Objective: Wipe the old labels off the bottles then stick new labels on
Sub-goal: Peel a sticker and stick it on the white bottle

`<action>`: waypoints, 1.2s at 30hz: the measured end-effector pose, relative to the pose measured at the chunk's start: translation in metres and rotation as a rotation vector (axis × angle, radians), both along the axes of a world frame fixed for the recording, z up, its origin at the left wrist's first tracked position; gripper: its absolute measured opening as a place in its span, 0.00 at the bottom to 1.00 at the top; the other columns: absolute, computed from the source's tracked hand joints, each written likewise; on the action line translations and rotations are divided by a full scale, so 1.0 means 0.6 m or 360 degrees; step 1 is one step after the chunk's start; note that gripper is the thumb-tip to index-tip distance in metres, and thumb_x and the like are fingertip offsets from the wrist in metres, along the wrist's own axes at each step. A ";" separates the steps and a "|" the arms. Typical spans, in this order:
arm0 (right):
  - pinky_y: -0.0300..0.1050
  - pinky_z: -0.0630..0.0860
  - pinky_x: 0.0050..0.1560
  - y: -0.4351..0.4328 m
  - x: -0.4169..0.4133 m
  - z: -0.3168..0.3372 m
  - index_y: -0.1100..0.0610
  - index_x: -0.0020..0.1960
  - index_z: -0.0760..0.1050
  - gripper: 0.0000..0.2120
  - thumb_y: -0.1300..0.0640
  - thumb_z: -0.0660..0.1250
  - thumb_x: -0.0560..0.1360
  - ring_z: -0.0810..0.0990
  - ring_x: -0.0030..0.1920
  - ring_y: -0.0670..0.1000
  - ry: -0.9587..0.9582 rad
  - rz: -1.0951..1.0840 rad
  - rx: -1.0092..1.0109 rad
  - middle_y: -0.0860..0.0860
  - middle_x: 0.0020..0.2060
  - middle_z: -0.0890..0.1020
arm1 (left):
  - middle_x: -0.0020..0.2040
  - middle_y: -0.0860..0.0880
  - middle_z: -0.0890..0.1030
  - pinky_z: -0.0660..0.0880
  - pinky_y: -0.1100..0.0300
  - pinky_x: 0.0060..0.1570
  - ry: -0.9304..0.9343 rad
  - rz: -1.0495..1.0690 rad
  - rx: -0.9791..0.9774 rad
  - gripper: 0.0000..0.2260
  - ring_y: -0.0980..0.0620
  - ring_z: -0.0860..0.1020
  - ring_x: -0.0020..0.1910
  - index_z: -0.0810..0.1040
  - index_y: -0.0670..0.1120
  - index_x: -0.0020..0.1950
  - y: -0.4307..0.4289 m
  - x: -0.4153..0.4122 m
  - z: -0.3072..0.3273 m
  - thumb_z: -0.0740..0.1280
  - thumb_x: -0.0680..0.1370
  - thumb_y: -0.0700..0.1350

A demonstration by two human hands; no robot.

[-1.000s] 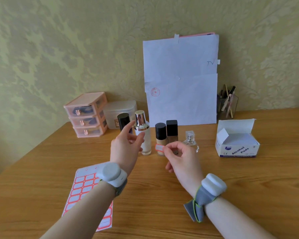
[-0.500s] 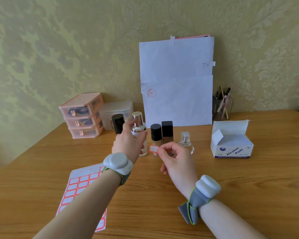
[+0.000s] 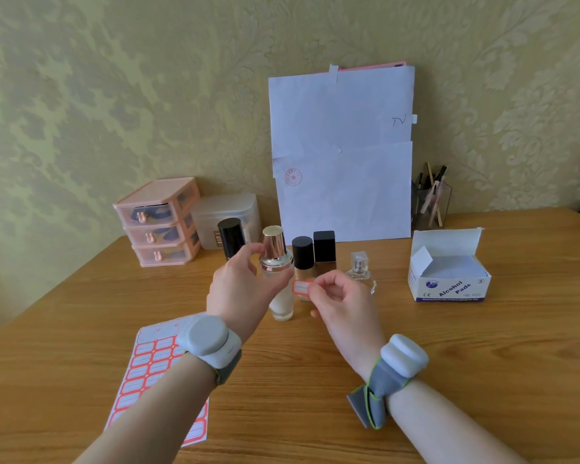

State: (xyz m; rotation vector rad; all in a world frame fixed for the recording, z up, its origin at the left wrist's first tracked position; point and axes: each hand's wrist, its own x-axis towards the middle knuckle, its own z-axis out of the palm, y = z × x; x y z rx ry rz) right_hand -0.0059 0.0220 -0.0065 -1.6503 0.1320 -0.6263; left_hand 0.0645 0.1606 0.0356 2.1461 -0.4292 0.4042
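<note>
left hand (image 3: 240, 289): wrapped round the gold-capped bottle (image 3: 278, 272), held upright | right hand (image 3: 340, 299): fingers pinched on a red-edged label (image 3: 301, 287) (bottle's 3 o'clock, just beside it) | label sheet (image 3: 154, 376): on table (image 3: 482, 363), 7 o'clock of hands

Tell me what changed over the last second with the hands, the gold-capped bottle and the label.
The left hand went from reaching beside the gold-capped bottle to closing around its neck and shoulder. The right hand kept its pinch on the red-bordered label, now held close to that bottle's side but not yet stuck on. The other bottles, the label sheet and the alcohol pads box stayed put.
</note>
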 end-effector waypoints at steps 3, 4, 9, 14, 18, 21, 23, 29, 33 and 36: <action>0.57 0.82 0.50 -0.001 0.000 -0.002 0.55 0.43 0.78 0.03 0.58 0.67 0.75 0.84 0.44 0.47 0.0016 0.0049 0.0019 0.50 0.40 0.86 | 0.45 0.53 0.76 0.72 0.66 0.42 -0.0080 -0.0075 -0.0059 0.24 0.58 0.76 0.43 0.77 0.57 0.64 0.006 -0.007 -0.009 0.75 0.69 0.58; 0.58 0.81 0.50 -0.001 0.000 -0.002 0.55 0.43 0.78 0.04 0.56 0.66 0.75 0.84 0.43 0.48 0.0015 0.0054 0.0014 0.51 0.39 0.85 | 0.48 0.58 0.76 0.70 0.70 0.43 -0.0062 -0.0136 -0.0105 0.22 0.61 0.77 0.45 0.76 0.62 0.63 0.007 -0.010 -0.014 0.75 0.70 0.57; 0.59 0.80 0.51 -0.003 -0.003 -0.003 0.54 0.43 0.77 0.04 0.56 0.66 0.76 0.83 0.44 0.52 0.0038 0.0066 -0.0072 0.51 0.40 0.85 | 0.53 0.69 0.82 0.75 0.65 0.55 0.0240 -0.0459 -0.0374 0.19 0.68 0.80 0.54 0.72 0.73 0.57 0.019 -0.016 -0.037 0.72 0.78 0.49; 0.31 0.72 0.42 -0.003 -0.005 -0.001 0.51 0.40 0.77 0.07 0.59 0.67 0.76 0.80 0.39 0.40 0.0000 0.0123 -0.0136 0.40 0.34 0.82 | 0.51 0.59 0.87 0.81 0.64 0.50 0.0365 -0.0579 -0.0608 0.12 0.61 0.84 0.52 0.81 0.59 0.58 0.025 -0.013 -0.047 0.72 0.77 0.45; 0.30 0.71 0.40 0.001 -0.013 0.009 0.53 0.41 0.78 0.05 0.54 0.67 0.74 0.79 0.37 0.40 -0.0099 0.0203 -0.0105 0.42 0.32 0.81 | 0.48 0.52 0.88 0.82 0.63 0.40 0.0601 -0.0617 -0.0887 0.10 0.54 0.86 0.49 0.85 0.52 0.55 0.032 -0.019 -0.039 0.73 0.74 0.47; 0.40 0.79 0.48 0.003 -0.015 0.018 0.54 0.42 0.79 0.04 0.56 0.68 0.75 0.84 0.45 0.44 -0.0145 0.0278 -0.0075 0.46 0.41 0.86 | 0.50 0.47 0.88 0.83 0.59 0.39 0.0752 -0.0607 -0.0982 0.11 0.50 0.86 0.49 0.86 0.50 0.53 0.042 -0.018 -0.032 0.73 0.73 0.51; 0.48 0.81 0.53 0.000 -0.019 0.023 0.54 0.42 0.80 0.04 0.56 0.69 0.75 0.85 0.50 0.47 -0.0162 0.0286 -0.0083 0.48 0.46 0.87 | 0.51 0.46 0.87 0.83 0.58 0.39 0.0827 -0.0626 -0.1008 0.11 0.48 0.86 0.50 0.86 0.50 0.53 0.043 -0.020 -0.027 0.73 0.73 0.52; 0.58 0.81 0.55 0.001 -0.020 0.024 0.52 0.39 0.81 0.05 0.53 0.70 0.72 0.84 0.53 0.46 -0.0106 0.0252 -0.0132 0.49 0.45 0.87 | 0.51 0.44 0.87 0.83 0.56 0.39 0.1004 -0.0647 -0.1018 0.20 0.45 0.87 0.49 0.85 0.47 0.57 0.046 -0.023 -0.020 0.74 0.69 0.55; 0.58 0.82 0.50 0.006 -0.019 0.024 0.51 0.38 0.82 0.06 0.50 0.71 0.71 0.85 0.48 0.45 -0.0075 0.0130 -0.0212 0.47 0.41 0.87 | 0.51 0.46 0.87 0.83 0.56 0.39 0.1055 -0.0645 -0.1011 0.18 0.46 0.87 0.49 0.86 0.49 0.55 0.045 -0.024 -0.022 0.75 0.69 0.55; 0.57 0.82 0.47 0.005 -0.020 0.024 0.50 0.38 0.82 0.05 0.50 0.72 0.72 0.84 0.42 0.46 -0.0058 0.0045 -0.0267 0.46 0.36 0.86 | 0.51 0.46 0.88 0.83 0.57 0.39 0.1077 -0.0660 -0.1008 0.16 0.46 0.87 0.49 0.87 0.50 0.53 0.041 -0.028 -0.024 0.75 0.69 0.55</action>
